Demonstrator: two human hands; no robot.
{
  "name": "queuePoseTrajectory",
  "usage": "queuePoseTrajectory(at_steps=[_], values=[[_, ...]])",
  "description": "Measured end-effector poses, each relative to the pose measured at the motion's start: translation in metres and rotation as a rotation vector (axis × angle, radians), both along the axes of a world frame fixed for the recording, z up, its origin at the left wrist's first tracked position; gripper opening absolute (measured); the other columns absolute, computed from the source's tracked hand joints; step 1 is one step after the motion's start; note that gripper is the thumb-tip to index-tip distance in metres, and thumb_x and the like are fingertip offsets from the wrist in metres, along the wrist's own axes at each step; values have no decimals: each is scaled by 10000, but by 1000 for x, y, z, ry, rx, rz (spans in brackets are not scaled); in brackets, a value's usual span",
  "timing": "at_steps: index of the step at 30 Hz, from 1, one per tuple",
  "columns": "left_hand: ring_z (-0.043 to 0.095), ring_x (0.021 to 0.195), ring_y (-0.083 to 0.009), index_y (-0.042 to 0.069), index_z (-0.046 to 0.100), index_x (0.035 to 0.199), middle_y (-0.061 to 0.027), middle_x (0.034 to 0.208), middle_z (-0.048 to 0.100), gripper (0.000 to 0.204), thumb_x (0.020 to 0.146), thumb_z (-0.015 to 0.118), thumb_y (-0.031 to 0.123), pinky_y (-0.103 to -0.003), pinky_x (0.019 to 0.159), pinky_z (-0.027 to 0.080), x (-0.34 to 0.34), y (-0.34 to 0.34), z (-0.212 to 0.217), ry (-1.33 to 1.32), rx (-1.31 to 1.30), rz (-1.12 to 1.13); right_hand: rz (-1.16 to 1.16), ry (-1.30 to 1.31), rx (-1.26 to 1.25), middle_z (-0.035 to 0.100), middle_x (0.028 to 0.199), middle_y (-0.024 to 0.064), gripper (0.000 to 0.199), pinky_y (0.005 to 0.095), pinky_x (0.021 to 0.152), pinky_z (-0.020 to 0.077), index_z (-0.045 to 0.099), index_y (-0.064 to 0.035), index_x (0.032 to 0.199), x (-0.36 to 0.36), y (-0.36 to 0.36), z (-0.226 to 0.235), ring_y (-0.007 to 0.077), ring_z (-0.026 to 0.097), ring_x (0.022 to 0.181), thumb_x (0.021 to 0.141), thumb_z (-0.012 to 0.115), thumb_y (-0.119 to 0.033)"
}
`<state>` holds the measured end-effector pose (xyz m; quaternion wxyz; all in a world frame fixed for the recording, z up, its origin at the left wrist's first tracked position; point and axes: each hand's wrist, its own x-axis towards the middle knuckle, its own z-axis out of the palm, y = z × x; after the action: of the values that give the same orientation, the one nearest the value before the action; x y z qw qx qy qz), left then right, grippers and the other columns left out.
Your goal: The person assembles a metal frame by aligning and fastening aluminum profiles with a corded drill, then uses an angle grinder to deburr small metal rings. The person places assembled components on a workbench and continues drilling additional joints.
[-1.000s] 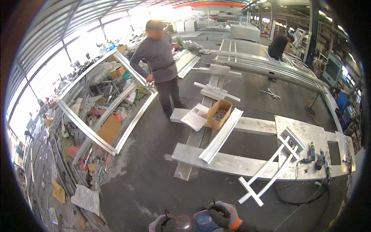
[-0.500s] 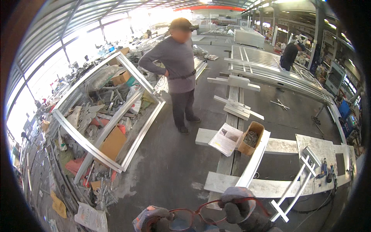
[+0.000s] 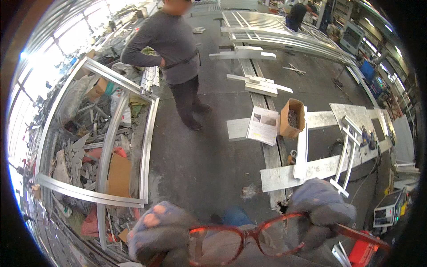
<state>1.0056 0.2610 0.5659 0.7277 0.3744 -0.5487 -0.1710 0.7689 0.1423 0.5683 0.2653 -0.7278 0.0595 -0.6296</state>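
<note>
A pair of red-framed eyeglasses [image 3: 250,233] is held between my gloved hands at the lower edge, lenses side by side. My left hand [image 3: 162,229], in a grey glove with orange patches, is closed at the left end of the frame. My right hand [image 3: 321,209], also in a grey glove, grips the right end, and one temple arm sticks out past it to the right. Part of the left fingers' grip is hidden behind the glove. Through the lenses some grey and blue cloth shows below.
At left, a large metal frame [image 3: 122,199] leans over scrap and cardboard. A person [image 3: 167,49] stands ahead, hand on hip; another person [image 3: 297,15] bends at far right. A cardboard box [image 3: 292,119], papers [image 3: 263,126] and metal bars lie ahead right. A machine [image 3: 388,211] stands at right.
The eyeglasses and both hands have come higher and look larger. The view has tilted down and turned, so the standing person sits higher and further left.
</note>
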Motion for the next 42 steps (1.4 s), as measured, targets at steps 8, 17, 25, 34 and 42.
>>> queuePoseTrajectory(at_steps=[8, 17, 25, 34, 42], values=[[505, 499, -228, 64, 513, 853, -103, 682, 560, 85, 863, 565, 131, -361, 427, 358, 40, -105, 63, -263, -334, -56, -134, 27, -60, 614, 818, 116, 232, 310, 554, 480, 546, -51, 954, 54, -71, 9, 162, 586, 624, 962, 621, -270], [387, 539, -172, 74, 494, 820, -52, 660, 490, 98, 891, 514, 138, -355, 556, 309, 53, -282, 73, -295, -409, -29, -227, -26, -107, 627, 866, 100, 156, 302, 610, 491, 571, -41, 977, 79, -233, 8, 156, 598, 672, 973, 581, -196], [486, 717, -197, 53, 552, 986, -85, 836, 568, 179, 953, 540, 229, -352, 657, 394, 85, -412, 58, -188, -22, -408, -380, -70, -92, 638, 908, 85, 112, 296, 659, 502, 593, -31, 997, 77, -352, 14, 150, 607, 714, 983, 545, -131], [678, 996, -198, -1, 576, 1245, -127, 1071, 705, 307, 978, 591, 150, -322, 846, 540, 95, -551, -213, -223, 797, -485, -732, -42, 1258, 641, 854, 72, 186, 270, 647, 501, 602, 8, 1119, 90, -443, -247, 115, 603, 730, 1016, 505, -113], [678, 1007, -257, 40, 583, 1258, -144, 1099, 697, 401, 923, 685, 234, -362, 864, 531, 176, -646, -401, -842, 1071, -723, -619, -213, 1718, 668, 852, 101, 228, 304, 575, 508, 608, -37, 1045, 187, -440, -500, 166, 655, 700, 979, 564, -251]])
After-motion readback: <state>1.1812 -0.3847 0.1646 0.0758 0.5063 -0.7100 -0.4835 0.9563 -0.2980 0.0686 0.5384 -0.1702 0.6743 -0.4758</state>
